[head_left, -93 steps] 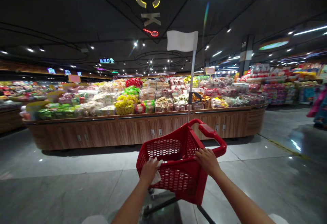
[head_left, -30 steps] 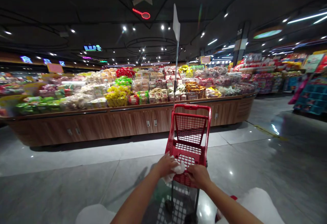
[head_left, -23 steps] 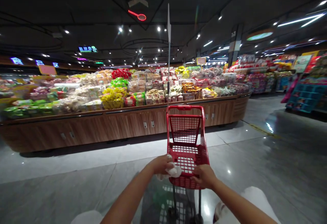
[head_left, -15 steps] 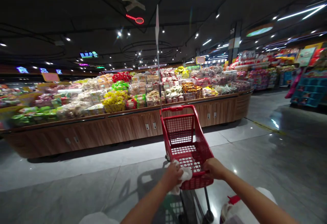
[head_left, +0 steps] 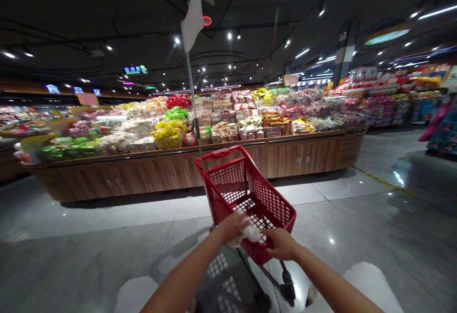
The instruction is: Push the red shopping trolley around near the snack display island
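Observation:
A small red shopping cart [head_left: 264, 200] with a mesh basket stands just in front of me, turned so its handle points away to the left. A thin pole with a white flag [head_left: 193, 18] rises from its far end. My left hand [head_left: 231, 226] is closed on a crumpled white cloth [head_left: 249, 232] pressed against the basket's near rim. My right hand [head_left: 281, 244] grips the same rim just to the right of the cloth. The basket is empty.
A long wooden display island [head_left: 200, 168] piled with packaged snacks runs across the aisle ahead. More shelves of goods [head_left: 385, 103] stand at the right. The floor is glossy grey tile [head_left: 357, 218].
The cart has swung round under my hands, from handle at the right to end-on and now angled left. Both hands stayed on its rim, the cloth under my left.

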Available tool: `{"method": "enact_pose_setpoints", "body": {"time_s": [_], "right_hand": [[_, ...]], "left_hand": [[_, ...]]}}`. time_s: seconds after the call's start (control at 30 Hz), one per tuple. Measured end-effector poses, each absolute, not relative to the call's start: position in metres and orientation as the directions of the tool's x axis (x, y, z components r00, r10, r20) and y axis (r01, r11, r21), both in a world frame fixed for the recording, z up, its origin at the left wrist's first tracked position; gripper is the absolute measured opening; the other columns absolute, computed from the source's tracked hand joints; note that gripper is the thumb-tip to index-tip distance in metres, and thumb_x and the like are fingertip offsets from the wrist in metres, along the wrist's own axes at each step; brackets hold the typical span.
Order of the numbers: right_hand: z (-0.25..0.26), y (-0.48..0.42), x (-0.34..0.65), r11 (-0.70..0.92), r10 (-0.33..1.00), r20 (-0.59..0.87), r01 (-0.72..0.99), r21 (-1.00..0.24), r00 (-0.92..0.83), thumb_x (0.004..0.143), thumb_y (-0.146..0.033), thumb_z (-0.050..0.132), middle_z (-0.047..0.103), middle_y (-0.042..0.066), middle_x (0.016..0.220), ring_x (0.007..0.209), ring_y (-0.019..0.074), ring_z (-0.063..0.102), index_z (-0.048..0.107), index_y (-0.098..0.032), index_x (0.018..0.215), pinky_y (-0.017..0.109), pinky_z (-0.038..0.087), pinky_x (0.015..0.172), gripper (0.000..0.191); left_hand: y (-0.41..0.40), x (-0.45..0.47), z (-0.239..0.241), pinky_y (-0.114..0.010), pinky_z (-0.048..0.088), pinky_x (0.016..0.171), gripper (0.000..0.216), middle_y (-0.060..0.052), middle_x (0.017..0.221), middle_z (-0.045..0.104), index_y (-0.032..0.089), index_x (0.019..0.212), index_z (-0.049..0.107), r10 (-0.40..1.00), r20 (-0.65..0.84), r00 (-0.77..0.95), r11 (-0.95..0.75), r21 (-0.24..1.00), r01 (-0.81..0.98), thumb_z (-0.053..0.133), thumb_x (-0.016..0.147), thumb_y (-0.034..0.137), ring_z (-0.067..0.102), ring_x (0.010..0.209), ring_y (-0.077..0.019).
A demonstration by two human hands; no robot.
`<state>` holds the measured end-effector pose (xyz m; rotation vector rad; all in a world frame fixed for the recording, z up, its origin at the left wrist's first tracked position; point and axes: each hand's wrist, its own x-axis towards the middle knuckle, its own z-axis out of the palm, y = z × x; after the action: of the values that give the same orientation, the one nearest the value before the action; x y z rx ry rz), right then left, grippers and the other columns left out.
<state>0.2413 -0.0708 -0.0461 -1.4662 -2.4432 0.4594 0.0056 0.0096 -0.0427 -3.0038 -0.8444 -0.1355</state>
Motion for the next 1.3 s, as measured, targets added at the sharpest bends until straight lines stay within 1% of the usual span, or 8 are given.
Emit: {"method": "enact_pose_setpoints", "body": {"time_s": [0.17, 0.3, 0.4, 0.57, 0.77, 0.87, 1.07, 1.3], "right_hand": [[-0.040, -0.057, 0.257, 0.492, 0.842, -0.010, 0.776, -0.396, -0.539, 0.080, -0.046, 0.057, 0.073, 0.002, 0.086, 0.078, 0.0190, 0.064, 0.072, -0.026, 0.105, 0.024, 0.038, 0.066, 0.036], [-0.037, -0.050, 0.230, 0.438, 0.878, -0.034, 0.829, -0.347, -0.478, 0.093, -0.046, 0.040, 0.073, 0.004, 0.086, 0.078, 0.0176, 0.064, 0.072, -0.022, 0.090, 0.024, 0.036, 0.065, 0.040], [-0.043, -0.049, 0.193, 0.331, 0.938, 0.018, 0.883, -0.331, -0.345, 0.097, -0.038, 0.035, 0.072, 0.008, 0.098, 0.087, 0.0192, 0.065, 0.068, -0.020, 0.099, 0.025, 0.038, 0.069, 0.037], [-0.051, -0.048, 0.165, 0.201, 0.979, 0.099, 0.928, -0.314, -0.178, 0.099, -0.033, 0.029, 0.073, 0.008, 0.097, 0.088, 0.0213, 0.067, 0.063, -0.024, 0.112, 0.028, 0.039, 0.071, 0.037], [-0.045, -0.039, 0.184, 0.259, 0.966, 0.061, 0.928, -0.268, -0.252, 0.098, -0.034, 0.035, 0.073, 0.007, 0.101, 0.091, 0.0213, 0.067, 0.062, -0.027, 0.118, 0.027, 0.040, 0.071, 0.034], [-0.046, -0.036, 0.191, 0.257, 0.966, 0.036, 0.938, -0.231, -0.256, 0.097, -0.037, 0.038, 0.073, 0.008, 0.099, 0.088, 0.0216, 0.067, 0.064, -0.024, 0.113, 0.027, 0.039, 0.070, 0.033], [-0.051, -0.037, 0.195, 0.283, 0.959, 0.083, 0.934, -0.219, -0.271, 0.099, -0.040, 0.035, 0.073, 0.008, 0.094, 0.082, 0.0213, 0.066, 0.066, -0.021, 0.101, 0.026, 0.037, 0.066, 0.037], [-0.047, -0.045, 0.188, 0.240, 0.970, 0.082, 0.946, -0.216, -0.228, 0.097, -0.037, 0.039, 0.074, 0.008, 0.092, 0.084, 0.0225, 0.068, 0.066, -0.022, 0.101, 0.026, 0.037, 0.065, 0.031]], "left_hand": [[0.070, -0.081, -0.004, -0.047, 0.030, 0.110, 0.046, -0.010, 0.125, 0.058, 0.022, 0.127, 0.055, 0.758, 0.227, 0.612, -0.618, -0.049, 0.784, 0.059, 0.082, 0.012, 0.048, 0.119, -0.0259], [0.077, -0.109, -0.001, -0.056, 0.022, 0.111, 0.043, -0.011, 0.124, 0.058, 0.021, 0.122, 0.058, 0.813, 0.228, 0.535, -0.523, -0.117, 0.844, 0.058, 0.080, 0.012, 0.045, 0.122, -0.0296], [0.052, -0.093, -0.013, -0.059, 0.016, 0.111, 0.037, -0.010, 0.127, 0.057, 0.022, 0.120, 0.058, 0.821, 0.193, 0.538, -0.521, -0.135, 0.843, 0.058, 0.083, 0.018, 0.041, 0.125, -0.0305], [0.003, -0.019, -0.040, -0.047, 0.030, 0.108, 0.049, -0.011, 0.134, 0.051, 0.021, 0.129, 0.049, 0.753, 0.128, 0.645, -0.642, -0.072, 0.764, 0.062, 0.086, 0.039, 0.044, 0.122, -0.0291], [0.000, 0.002, -0.030, -0.038, 0.044, 0.087, 0.032, -0.010, 0.112, 0.060, 0.023, 0.122, 0.053, 0.738, 0.038, 0.674, -0.661, -0.159, 0.733, 0.052, 0.091, 0.027, 0.057, 0.101, -0.0248], [0.010, -0.054, 0.000, -0.035, 0.045, 0.082, 0.022, -0.008, 0.103, 0.063, 0.024, 0.111, 0.059, 0.756, 0.015, 0.654, -0.634, -0.229, 0.738, 0.054, 0.089, 0.027, 0.059, 0.094, -0.0231], [0.010, -0.174, 0.055, -0.045, 0.038, 0.094, 0.021, -0.007, 0.101, 0.065, 0.023, 0.105, 0.064, 0.789, 0.220, 0.574, -0.484, -0.353, 0.801, 0.060, 0.086, 0.031, 0.058, 0.098, -0.0264], [-0.007, -0.061, -0.002, -0.037, 0.043, 0.081, 0.026, -0.009, 0.105, 0.062, 0.021, 0.108, 0.061, 0.832, 0.125, 0.541, -0.504, -0.238, 0.830, 0.052, 0.091, 0.039, 0.058, 0.096, -0.0243]]}}
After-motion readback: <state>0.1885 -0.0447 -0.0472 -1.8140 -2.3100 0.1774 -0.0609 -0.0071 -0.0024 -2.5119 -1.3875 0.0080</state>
